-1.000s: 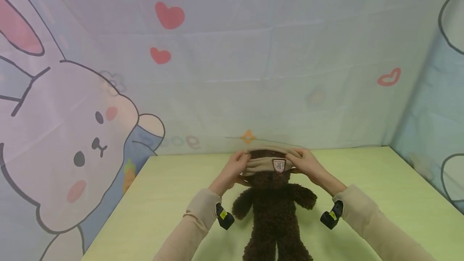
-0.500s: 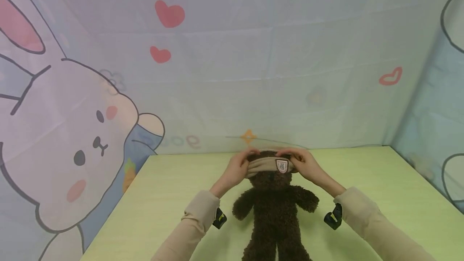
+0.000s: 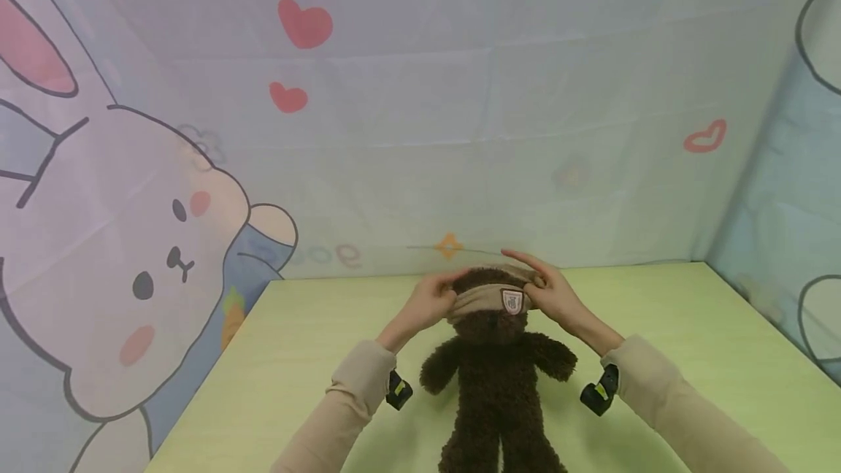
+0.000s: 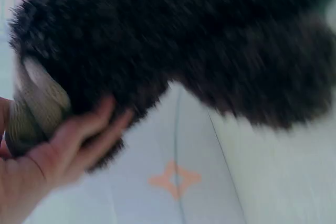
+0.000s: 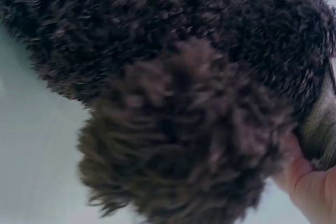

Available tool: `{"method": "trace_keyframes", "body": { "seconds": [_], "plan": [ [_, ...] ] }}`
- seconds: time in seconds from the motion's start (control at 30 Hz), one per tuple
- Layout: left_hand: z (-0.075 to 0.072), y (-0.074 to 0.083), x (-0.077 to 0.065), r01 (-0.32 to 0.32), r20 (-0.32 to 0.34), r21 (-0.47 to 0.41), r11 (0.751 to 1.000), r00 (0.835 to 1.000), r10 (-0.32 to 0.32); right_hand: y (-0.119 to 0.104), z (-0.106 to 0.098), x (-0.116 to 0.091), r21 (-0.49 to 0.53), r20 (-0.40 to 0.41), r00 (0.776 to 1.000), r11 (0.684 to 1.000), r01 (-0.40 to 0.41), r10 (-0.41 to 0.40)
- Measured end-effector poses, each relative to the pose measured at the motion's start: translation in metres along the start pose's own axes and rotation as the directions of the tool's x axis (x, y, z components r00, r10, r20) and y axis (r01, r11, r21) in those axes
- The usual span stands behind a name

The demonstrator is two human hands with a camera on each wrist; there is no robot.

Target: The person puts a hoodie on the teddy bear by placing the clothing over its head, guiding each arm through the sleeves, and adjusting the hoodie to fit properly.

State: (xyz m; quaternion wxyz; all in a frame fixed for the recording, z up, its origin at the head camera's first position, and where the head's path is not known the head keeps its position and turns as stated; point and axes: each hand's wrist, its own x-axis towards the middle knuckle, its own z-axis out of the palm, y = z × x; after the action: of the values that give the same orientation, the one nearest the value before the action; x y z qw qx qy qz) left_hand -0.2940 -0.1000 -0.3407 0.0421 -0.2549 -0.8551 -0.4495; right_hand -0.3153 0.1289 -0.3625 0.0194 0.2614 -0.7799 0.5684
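A dark brown teddy bear [image 3: 499, 393] lies on its back on the light green table, head toward the far edge. Round its head runs a beige knit band [image 3: 482, 301] with a shield-shaped badge, and brown fur shows above the front strip. My left hand [image 3: 430, 301] pinches the band at the left side of the head; in the left wrist view its fingers [image 4: 100, 129] lie along the fur. At the right side my right hand [image 3: 552, 294] grips the knit beside the badge, index finger pointing up and away. The bear's eyes are hidden.
The light green table [image 3: 315, 356] ends at a pale cloth backdrop [image 3: 394, 188] printed with hearts and a large rabbit. The backdrop stands close behind the bear's head. Another cloth wall [image 3: 788, 239] rises at the right.
The band's front strip has shifted slightly right with its badge. My right index finger has lifted off and straightened. The left fingers have shifted at the band's edge; the bear has hardly moved.
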Motion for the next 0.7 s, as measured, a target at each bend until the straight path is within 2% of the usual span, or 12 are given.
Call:
{"method": "trace_keyframes", "body": {
  "seconds": [0.07,0.17,0.27,0.37,0.43,0.5,0.6,0.7],
  "plan": [
    [-0.002,-0.003,0.000,-0.035,0.010,0.069,0.997,0.999,0.035,0.003,0.001,-0.001,-0.014,-0.016,0.996,0.996,0.084,-0.085],
    [-0.002,-0.006,0.000,-0.060,0.007,0.165,0.984,0.998,0.060,0.003,0.003,-0.002,-0.129,-0.069,0.984,0.979,0.156,-0.166],
    [0.000,-0.006,0.000,-0.045,0.001,0.239,0.970,0.999,0.046,0.000,0.007,-0.003,-0.290,-0.128,0.968,0.941,0.173,-0.217],
    [0.001,-0.002,0.001,-0.033,0.008,0.293,0.955,0.999,0.032,-0.002,0.012,-0.003,-0.412,-0.140,0.960,0.896,0.167,-0.243],
    [0.001,0.001,0.001,-0.051,0.035,0.300,0.952,0.999,0.042,-0.004,0.015,-0.002,-0.457,-0.128,0.964,0.876,0.151,-0.233],
    [-0.001,0.004,0.001,-0.052,0.074,0.295,0.954,0.997,0.032,-0.006,0.016,-0.001,-0.469,-0.102,0.976,0.874,0.124,-0.193],
    [-0.007,0.008,0.001,-0.042,0.144,0.282,0.959,0.990,0.001,-0.012,0.015,0.002,-0.427,-0.040,0.994,0.901,0.078,-0.105],
    [-0.012,0.010,0.002,-0.013,0.192,0.315,0.949,0.980,-0.050,-0.017,0.013,0.005,-0.399,0.035,0.999,0.916,0.046,-0.035]
  ]
}}
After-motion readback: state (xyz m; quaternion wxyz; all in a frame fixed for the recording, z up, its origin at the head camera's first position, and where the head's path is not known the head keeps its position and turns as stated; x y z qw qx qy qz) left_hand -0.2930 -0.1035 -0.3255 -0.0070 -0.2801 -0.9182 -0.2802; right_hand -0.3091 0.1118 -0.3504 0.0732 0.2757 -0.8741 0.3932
